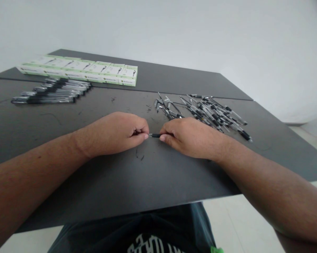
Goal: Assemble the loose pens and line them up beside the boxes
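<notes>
Lettered clothing sat below the worktop; left hand and right hand pinched one pen, seemingly joining or parting it; straight alignment seemed needed next.

Item: row of boxes, toward the counter's far left corner; small front print with a round emblem, too fine for us to read. Item: dark garment, beyond the near edge; white lettering, cropped, no word we can confirm.

Glossy plastic pens, matt table
</notes>
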